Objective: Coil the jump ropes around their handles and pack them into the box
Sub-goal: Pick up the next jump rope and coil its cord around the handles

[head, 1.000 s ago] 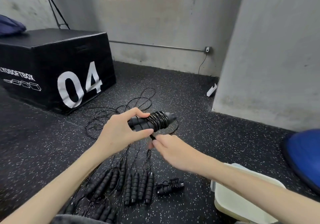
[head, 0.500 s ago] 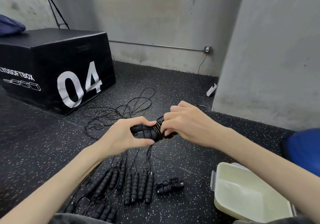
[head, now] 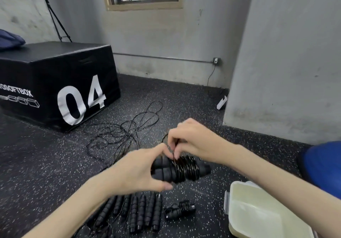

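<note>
Nearby, pale box [head: 239, 197] beside floor ropes [head: 144, 212]

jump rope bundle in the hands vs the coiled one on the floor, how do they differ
The held bundle is off the floor, gripped at one end by the left hand, while the floor bundle lies untouched beside the loose handles. The held bundle's cord end is pinched by the right hand, so it looks unfinished; the floor bundle shows no loose end. Both are black paired handles wrapped in cord, and neither is in the box.
</note>
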